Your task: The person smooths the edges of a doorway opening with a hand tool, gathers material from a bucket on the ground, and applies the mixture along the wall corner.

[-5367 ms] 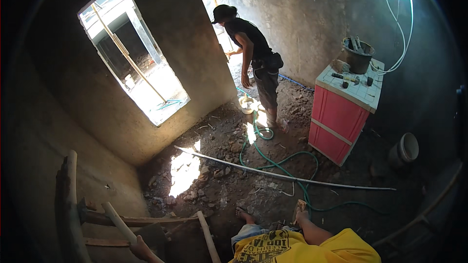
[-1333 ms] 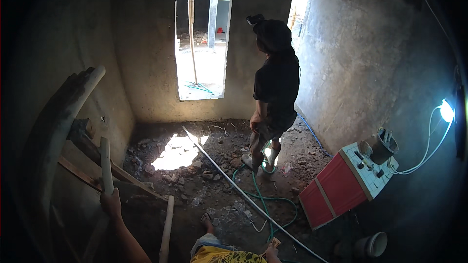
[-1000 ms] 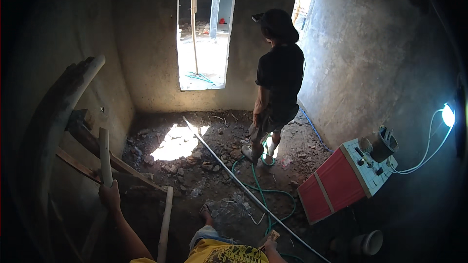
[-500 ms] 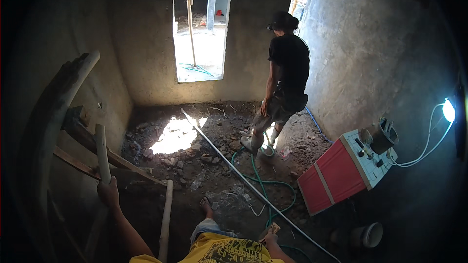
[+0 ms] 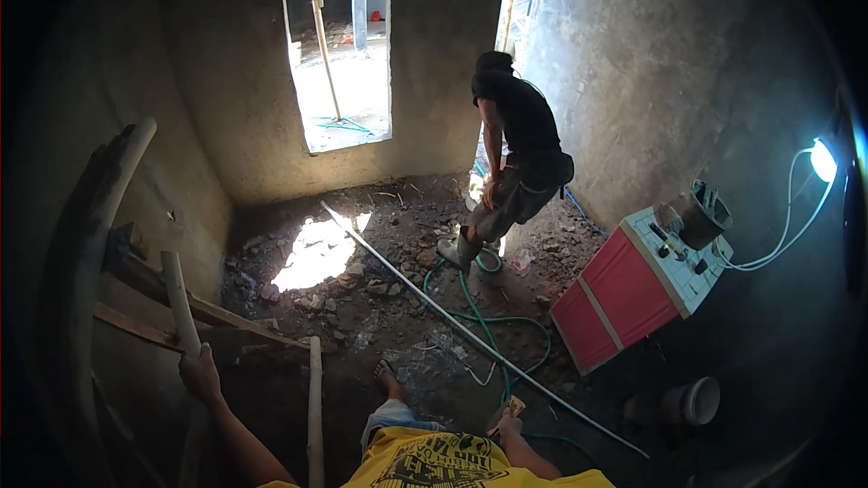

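At the lower left, my left hand (image 5: 201,374) is closed around an upright wooden pole (image 5: 181,303), part of a rough wooden frame. Low in the middle, beside my yellow shirt, my right hand (image 5: 510,425) is closed on a small tool with a tan handle (image 5: 516,406); the rest of it is dark and its kind is unclear. A green hose (image 5: 466,294) lies looped on the ground just beyond my right hand. Close by, a long white pipe (image 5: 425,304) crosses the floor diagonally.
A co-worker in dark clothes (image 5: 520,126) stands ahead among dirt and rubble (image 5: 380,280). To the right is a red box-like stand (image 5: 615,298) with a bucket (image 5: 705,219) on its tiled top. A lit lamp (image 5: 823,161) and a tipped bucket (image 5: 701,401) are farther right.
The co-worker has bent forward, one hand near the knee. My view has shifted slightly rightward. Both my hands keep their holds.
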A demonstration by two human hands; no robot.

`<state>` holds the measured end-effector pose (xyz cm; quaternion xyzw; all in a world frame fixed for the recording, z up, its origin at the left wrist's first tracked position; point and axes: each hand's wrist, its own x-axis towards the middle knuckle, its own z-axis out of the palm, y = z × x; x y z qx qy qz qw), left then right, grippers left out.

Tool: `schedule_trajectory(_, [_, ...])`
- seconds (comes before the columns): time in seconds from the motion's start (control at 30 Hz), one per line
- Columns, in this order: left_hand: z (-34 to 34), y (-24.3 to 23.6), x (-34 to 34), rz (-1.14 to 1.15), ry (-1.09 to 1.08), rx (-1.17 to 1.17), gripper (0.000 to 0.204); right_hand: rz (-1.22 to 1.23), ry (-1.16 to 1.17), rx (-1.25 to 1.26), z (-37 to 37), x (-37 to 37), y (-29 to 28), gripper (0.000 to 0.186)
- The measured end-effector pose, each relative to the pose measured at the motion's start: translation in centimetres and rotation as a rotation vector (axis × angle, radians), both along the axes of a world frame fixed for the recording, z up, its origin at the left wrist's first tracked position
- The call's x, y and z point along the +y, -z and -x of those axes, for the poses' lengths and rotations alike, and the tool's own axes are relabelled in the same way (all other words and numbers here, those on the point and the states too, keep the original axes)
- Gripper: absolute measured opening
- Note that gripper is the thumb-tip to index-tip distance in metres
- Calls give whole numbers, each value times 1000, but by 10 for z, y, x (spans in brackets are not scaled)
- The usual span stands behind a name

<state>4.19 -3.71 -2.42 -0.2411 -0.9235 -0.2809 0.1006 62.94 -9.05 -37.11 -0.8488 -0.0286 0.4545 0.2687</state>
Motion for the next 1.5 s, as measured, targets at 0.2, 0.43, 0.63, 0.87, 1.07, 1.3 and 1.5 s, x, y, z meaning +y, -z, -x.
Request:
schedule_trajectory(0.2, [-4,-4,-2,11,-1,-12,49,-2,-7,34,5,1,-16,47])
schedule_trajectory(0.43, [-18,-16,1,1,-22,-42,50,12,-53,38,11,-1,-41,52])
schedule_trajectory(0.63, [-18,-15,2,31,-41,-24,50,46,-76,84,13,2,-60,57])
schedule_trajectory(0.87, [-15,-10,2,25,-21,11,50,47,-35,72,6,-3,-20,52])
schedule_trajectory(1.07, [-20,-17,1,23,-15,-28,51,50,-68,70,7,-2,-25,56])
schedule_trajectory(1.3, [-16,-13,-2,-7,-24,-5,49,61,-105,39,18,6,-57,55])
schedule_trajectory(1.5, [-20,-19,4,12,-3,-37,46,18,-18,17,-1,-3,5,45])
